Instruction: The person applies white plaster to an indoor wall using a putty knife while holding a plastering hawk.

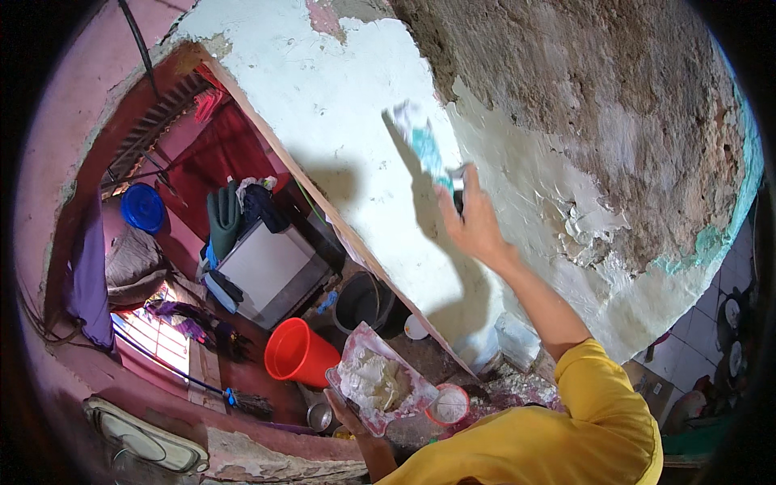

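Observation:
My right hand (478, 230) is raised to the wall, fingers wrapped round the handle of a plastering trowel (424, 145). The trowel's long blade, smeared white and turquoise, lies near the smooth white plaster (372, 186); whether it touches cannot be told. To its right, damp-looking plaster (517, 178) borders rough brown bare wall (598, 105), with a ragged lump of plaster (590, 222) low down. Below, my left hand (347, 416) grips a stained pinkish tray (420, 406) from underneath, its fingers partly hidden. A heap of white plaster mix (372, 378) sits in the tray.
Beyond the wall's wooden edge (323, 218) stand a red bucket (299, 353), a dark bucket (364, 303) and a white cabinet (271, 271) with cloths on top. A small tub of white stuff (449, 404) is right of the tray. A broom (246, 402) lies at lower left.

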Action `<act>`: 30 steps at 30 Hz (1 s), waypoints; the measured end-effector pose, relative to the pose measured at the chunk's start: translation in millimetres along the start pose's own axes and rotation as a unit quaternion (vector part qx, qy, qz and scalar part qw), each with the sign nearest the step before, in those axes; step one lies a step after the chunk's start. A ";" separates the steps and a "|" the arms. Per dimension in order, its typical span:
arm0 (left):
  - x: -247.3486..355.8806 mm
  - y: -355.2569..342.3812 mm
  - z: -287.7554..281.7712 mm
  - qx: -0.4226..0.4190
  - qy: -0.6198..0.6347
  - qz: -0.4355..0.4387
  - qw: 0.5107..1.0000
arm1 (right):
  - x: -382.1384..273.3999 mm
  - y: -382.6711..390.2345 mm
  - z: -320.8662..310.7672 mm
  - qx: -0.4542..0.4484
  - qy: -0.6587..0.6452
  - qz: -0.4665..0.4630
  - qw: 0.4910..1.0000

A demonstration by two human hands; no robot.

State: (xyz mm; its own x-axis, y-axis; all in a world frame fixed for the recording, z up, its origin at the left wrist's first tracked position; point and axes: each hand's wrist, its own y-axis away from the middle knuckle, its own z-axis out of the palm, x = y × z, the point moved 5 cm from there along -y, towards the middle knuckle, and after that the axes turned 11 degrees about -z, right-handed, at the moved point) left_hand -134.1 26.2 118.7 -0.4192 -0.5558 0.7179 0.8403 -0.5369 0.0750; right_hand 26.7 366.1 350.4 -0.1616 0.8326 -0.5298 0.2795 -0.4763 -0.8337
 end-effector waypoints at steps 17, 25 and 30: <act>4.7 2.0 19.9 0.031 -0.003 -0.028 0.999 | 14.9 107.1 -4.5 -0.047 -0.108 0.091 0.989; -0.1 12.1 35.0 -0.205 0.215 -0.217 0.930 | -4.2 184.8 47.0 -0.354 -0.185 0.013 0.917; 2.7 16.0 34.0 -0.254 0.243 -0.227 0.908 | 0.3 197.5 52.6 -0.376 -0.140 -0.091 0.911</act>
State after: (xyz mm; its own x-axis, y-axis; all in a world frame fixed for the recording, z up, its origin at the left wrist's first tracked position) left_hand -110.1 37.6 145.4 -0.8893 -0.3516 0.2923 0.3273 -0.9359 -0.1300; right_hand 32.1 257.4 177.4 -0.4762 0.7238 -0.4994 0.7764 0.0794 -0.6253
